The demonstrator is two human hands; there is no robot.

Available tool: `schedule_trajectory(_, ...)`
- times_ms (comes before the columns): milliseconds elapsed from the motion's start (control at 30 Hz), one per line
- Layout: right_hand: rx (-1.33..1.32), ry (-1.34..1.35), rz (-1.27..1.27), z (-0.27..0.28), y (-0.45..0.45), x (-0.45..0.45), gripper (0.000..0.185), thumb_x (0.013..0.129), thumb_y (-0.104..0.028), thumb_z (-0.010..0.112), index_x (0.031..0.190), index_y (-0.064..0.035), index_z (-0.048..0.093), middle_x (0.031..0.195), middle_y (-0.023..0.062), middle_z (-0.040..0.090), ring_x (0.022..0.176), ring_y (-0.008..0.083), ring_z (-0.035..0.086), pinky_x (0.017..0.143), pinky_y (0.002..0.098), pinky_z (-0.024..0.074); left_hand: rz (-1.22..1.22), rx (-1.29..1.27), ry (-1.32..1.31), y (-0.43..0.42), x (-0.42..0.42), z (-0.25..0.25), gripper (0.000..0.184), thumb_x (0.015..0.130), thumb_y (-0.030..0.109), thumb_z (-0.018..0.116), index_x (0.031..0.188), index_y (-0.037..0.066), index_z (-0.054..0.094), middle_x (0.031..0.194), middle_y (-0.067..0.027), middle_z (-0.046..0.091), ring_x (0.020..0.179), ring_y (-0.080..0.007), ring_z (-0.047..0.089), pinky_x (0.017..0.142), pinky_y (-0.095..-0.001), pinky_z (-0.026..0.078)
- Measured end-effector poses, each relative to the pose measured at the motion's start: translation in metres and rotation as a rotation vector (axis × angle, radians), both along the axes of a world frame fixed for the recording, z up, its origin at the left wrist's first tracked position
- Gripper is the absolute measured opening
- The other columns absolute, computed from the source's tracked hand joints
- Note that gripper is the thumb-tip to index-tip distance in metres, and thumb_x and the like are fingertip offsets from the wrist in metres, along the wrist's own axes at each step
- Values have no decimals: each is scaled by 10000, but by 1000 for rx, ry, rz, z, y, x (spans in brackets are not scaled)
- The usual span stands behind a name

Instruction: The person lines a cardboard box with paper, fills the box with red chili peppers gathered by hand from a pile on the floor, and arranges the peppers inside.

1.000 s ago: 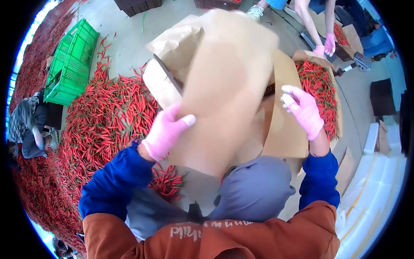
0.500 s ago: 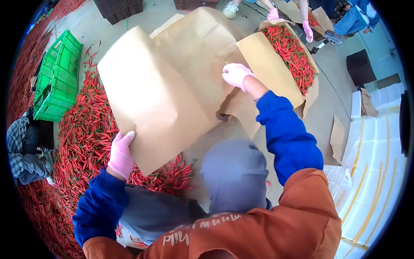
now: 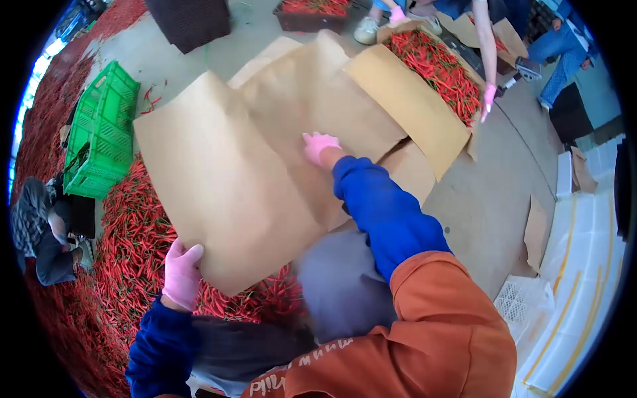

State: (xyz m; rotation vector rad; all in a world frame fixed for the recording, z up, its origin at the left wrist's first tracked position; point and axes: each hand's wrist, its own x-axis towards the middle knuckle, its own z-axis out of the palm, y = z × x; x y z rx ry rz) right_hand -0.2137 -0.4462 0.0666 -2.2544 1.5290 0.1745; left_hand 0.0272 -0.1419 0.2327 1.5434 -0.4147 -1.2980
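A produce packing area, perhaps a warehouse or shed, with a smooth grey concrete floor (image 3: 494,192). Red chili peppers (image 3: 136,239) lie in a large heap on the floor at the left, spreading toward the edge of the view. Near the top right, a container lined with brown paper is filled with more peppers (image 3: 434,69). A green plastic crate (image 3: 103,132) stands beside the heap, and dark crates (image 3: 189,23) sit near the top. White boxes (image 3: 584,265) with yellowish tape strips line the right side. Several people are at work, including a person (image 3: 46,229) low beside the heap and a pink-gloved co-worker (image 3: 488,50) by the filled container.
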Motion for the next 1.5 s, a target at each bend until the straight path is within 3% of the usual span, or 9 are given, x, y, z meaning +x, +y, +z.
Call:
schedule_trajectory(500,116,-107,-48,79,-34,-180,541,780,-172,574,1311,-111,485,1233,158,574,1108,332,557,897,387,476,-58,-69,338,-49,-46,72,453,886,273,542,1236,-14,522,1130,-134,628,1012,-251,616,919,-383,488)
schedule_trajectory(633,291,142,400,70,-27,-140,852,701,-289,718,1428,-111,310,1292,147,537,1141,334,541,921,396,463,-217,-376,-719,-71,-32,78,365,912,203,567,1183,-42,551,1104,-147,636,999,-228,622,880,-334,492)
schedule_trajectory(700,358,245,522,64,-4,-122,956,637,-384,779,1410,-66,315,1325,167,497,1179,330,511,953,387,444,-235,-520,-766,-88,-40,84,294,911,108,577,1145,-69,559,1087,-151,639,1010,-209,617,876,-308,479)
schedule_trajectory(767,385,296,441,87,27,-115,1028,668,-427,759,1466,-88,208,1373,162,447,1248,312,452,1001,397,403,-18,-514,-152,-112,-46,89,264,894,25,582,1136,-79,557,1094,-148,634,1022,-198,610,886,-293,471)
schedule_trajectory(833,312,107,288,89,48,-113,824,732,-417,706,1393,-76,351,1362,174,442,1235,321,446,1007,375,394,-272,-704,-1011,-117,-55,79,290,863,-61,575,1152,-61,552,1122,-141,615,1013,-193,607,888,-287,487)
schedule_trajectory(933,193,-94,86,64,51,-112,452,827,-329,614,1185,-62,551,1139,214,572,1075,346,548,908,387,453,-118,-559,386,-126,-38,73,289,868,-13,561,1156,-37,545,1104,-143,614,1002,-187,621,817,-278,558)
schedule_trajectory(1167,-219,-21,205,39,27,-160,106,809,-146,566,841,-57,614,799,183,642,849,374,624,763,443,502,-161,-311,-31,-101,-73,92,527,832,136,579,1295,-57,416,1182,-142,590,1037,-206,619,900,-318,504)
schedule_trajectory(1300,10,90,668,18,40,-168,426,776,-24,554,1199,-75,545,1155,132,602,1036,318,588,863,395,486,-255,-117,-26,-70,-61,53,639,799,169,610,1349,-46,365,1234,-136,560,1071,-207,594,891,-307,494)
schedule_trajectory(1500,404,467,897,35,-8,-116,395,820,-76,507,1211,-92,560,1224,112,579,1097,324,562,866,401,489,-280,213,122,-47,-30,-4,550,769,4,584,1290,-31,413,1161,-113,596,1002,-223,627,824,-333,539)
